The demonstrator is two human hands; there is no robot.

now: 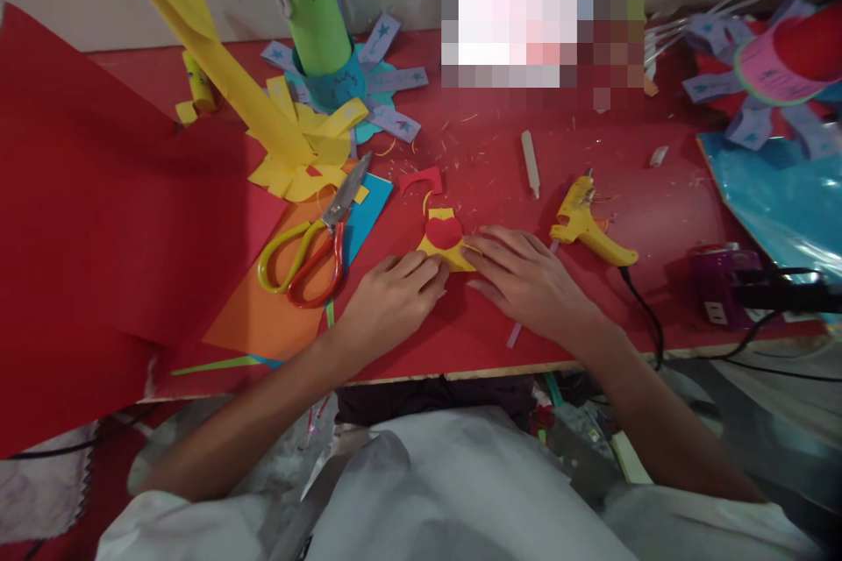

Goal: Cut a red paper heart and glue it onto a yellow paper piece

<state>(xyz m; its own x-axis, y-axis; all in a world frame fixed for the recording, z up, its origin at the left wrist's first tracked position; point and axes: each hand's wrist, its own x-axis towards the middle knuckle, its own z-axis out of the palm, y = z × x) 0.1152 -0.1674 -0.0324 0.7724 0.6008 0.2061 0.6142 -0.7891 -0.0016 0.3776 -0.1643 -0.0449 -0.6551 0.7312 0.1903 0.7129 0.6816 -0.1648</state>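
Observation:
A small yellow paper cutout [459,261] lies flat on the red table in front of me. On it sits a red heart-shaped paper piece [444,231]. My left hand [395,294] has its fingers bent and pressed together on the cutout's lower left edge. From the other side, my right hand [532,285] lies flat with its fingers stretched out, fingertips touching the cutout's right edge. Just behind the cutout is a red paper scrap [424,181] with a curved cut. Scissors [338,215] with yellow and red handles rest to the left, blades partly apart.
A yellow glue gun [588,219] with a black cord lies at right, near a purple box [720,280] with plugs. A white glue stick [530,165] is behind. Green [322,26] and yellow [230,79] paper tubes stand back left. Large red paper [79,237] covers the left.

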